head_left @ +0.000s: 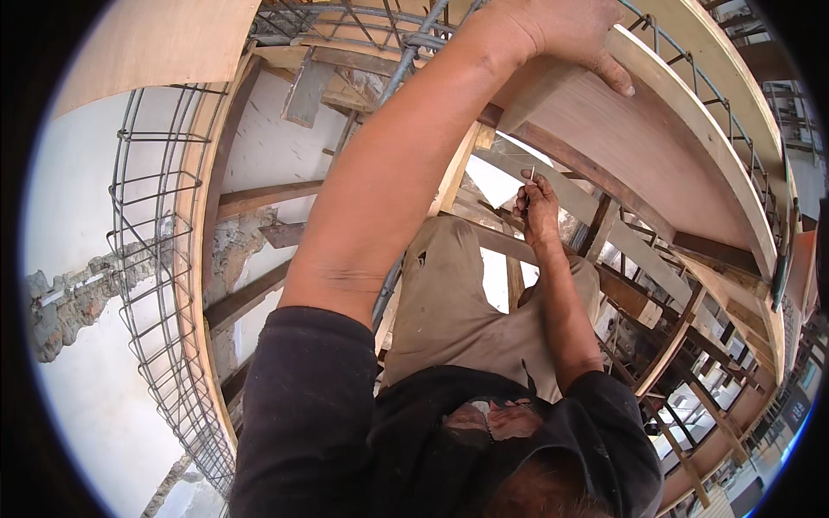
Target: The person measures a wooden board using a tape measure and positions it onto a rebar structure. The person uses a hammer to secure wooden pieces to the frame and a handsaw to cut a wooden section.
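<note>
My left arm stretches up across the middle of the view. The left hand [570,33] is closed over the upper edge of a plywood formwork panel [604,142], its thumb resting on the panel's near side; its other fingers are partly cut off by the frame's top. Lower down, in front of my knees, my right hand [537,207] is bent upward with a thin, light nail [532,175] pinched between thumb and fingers. Whatever else lies in that palm is too dark to make out. The panel's pale timber edge [704,129] curves away to the right.
A steel rebar cage [160,259] runs along the left beside a wooden board edge [186,285]. Another rebar cage [691,60] lies behind the panel. Timber braces [268,198] cross below me, with gaps between them. A plywood sheet [160,47] hangs over the upper left.
</note>
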